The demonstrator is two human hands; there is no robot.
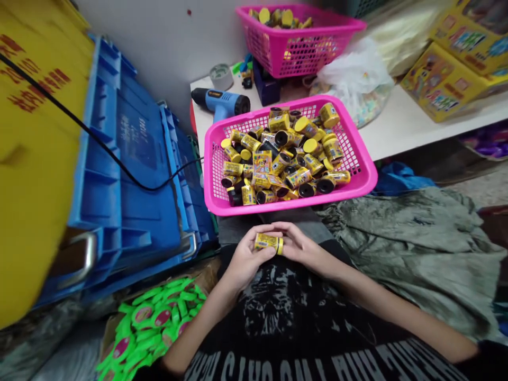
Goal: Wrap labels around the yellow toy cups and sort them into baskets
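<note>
Hands: I see the left hand and right hand curled together, wrists turned inward, forearms angled in from both sides, above the black T-shirt.
Grip: both partly closed, fingers holding one object between them.
Held: a yellow-and-black cylinder, lying sideways.
Far: a pink mesh basket, just beyond the hands, heaped with matching cylinders.
Left: a blue plastic crate.
</note>
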